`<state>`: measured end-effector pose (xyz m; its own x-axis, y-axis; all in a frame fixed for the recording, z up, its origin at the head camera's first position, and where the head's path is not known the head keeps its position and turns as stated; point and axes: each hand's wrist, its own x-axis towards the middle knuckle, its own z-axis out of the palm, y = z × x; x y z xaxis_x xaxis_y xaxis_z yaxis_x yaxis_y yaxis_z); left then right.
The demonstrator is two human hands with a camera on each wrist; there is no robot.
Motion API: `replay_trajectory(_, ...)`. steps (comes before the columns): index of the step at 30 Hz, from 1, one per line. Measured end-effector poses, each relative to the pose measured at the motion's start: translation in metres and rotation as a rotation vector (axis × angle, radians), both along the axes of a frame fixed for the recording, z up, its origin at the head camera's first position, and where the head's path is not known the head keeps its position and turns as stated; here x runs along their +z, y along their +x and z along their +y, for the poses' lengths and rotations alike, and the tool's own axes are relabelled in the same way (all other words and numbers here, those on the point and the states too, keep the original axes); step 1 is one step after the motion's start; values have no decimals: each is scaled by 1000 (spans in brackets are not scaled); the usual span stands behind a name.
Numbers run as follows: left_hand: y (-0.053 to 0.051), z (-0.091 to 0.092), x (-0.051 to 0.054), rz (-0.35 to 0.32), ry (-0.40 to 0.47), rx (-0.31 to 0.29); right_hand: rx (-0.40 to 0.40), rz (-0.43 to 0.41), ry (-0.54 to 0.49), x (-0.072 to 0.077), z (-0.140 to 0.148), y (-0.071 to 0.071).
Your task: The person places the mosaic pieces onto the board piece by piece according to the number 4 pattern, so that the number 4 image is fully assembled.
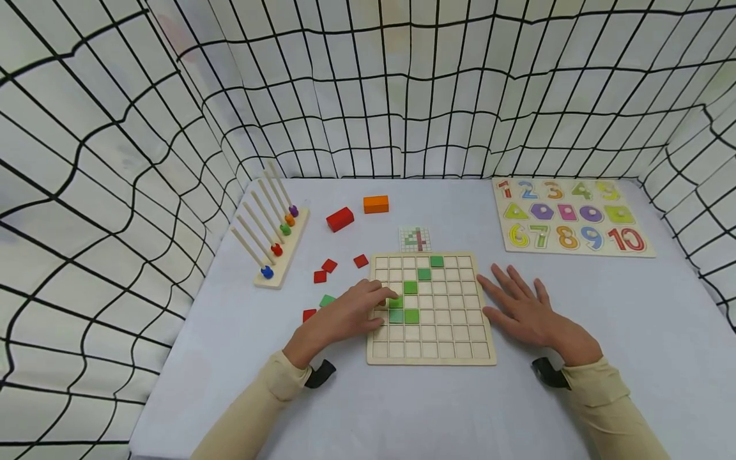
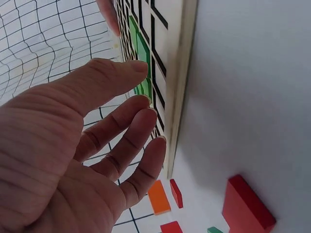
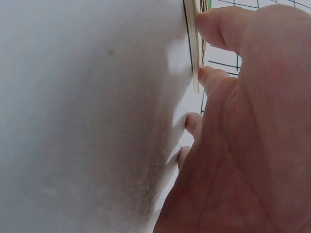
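A wooden grid board (image 1: 454, 350) lies flat on the white table, with several green square tiles (image 1: 411, 316) set in its cells. My left hand (image 1: 353, 310) reaches over the board's left side, its index fingertip at a green tile (image 1: 395, 303). In the left wrist view, the thumb and bent fingers of that hand (image 2: 92, 131) stand apart with no loose piece between them; the thumb tip is against the green tiles (image 2: 143, 48). My right hand (image 1: 529, 313) is spread on the table, thumb and a fingertip touching the board's right edge (image 3: 194, 58).
Left of the board lie several red tiles (image 1: 320, 276) and a partly covered green tile (image 1: 326, 300). Behind it are a small pattern card (image 1: 415, 239), a red block (image 1: 340, 219), an orange block (image 1: 376, 204), a peg stand (image 1: 294, 246) and a number puzzle (image 1: 575, 220). Black netting surrounds the table.
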<state>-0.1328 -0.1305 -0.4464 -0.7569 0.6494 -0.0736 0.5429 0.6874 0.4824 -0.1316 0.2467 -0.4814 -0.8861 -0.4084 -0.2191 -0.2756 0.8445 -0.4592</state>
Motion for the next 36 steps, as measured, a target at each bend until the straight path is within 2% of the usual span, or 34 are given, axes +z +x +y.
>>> replay_trajectory(4, 2, -7, 0, 2, 6, 15, -2, 0, -3, 1, -1, 0)
replay_trajectory(10, 4, -15, -1, 61, 23, 38, 1, 12, -21, -1, 1, 0)
replay_trajectory(14, 5, -26, 0, 79, 9, 57, 4, 45, -59, -8, 4, -1)
replay_trajectory(17, 6, -34, 2, 69, -7, 85, 5, 51, -55, -14, 6, -3)
replay_trajectory(22, 6, -48, 6, 70, -73, 139, 0, 19, -33, -5, 2, -1)
replay_trajectory(27, 5, -62, 8, 94, -91, 178, -3, 19, -30, -1, 1, 0)
replay_trajectory(30, 5, -67, 9, 68, -105, 234, -1, 22, -25, -2, 1, 0)
replay_trajectory(36, 2, -69, 6, -46, -151, 359, 1, 23, -23, -2, 0, -1)
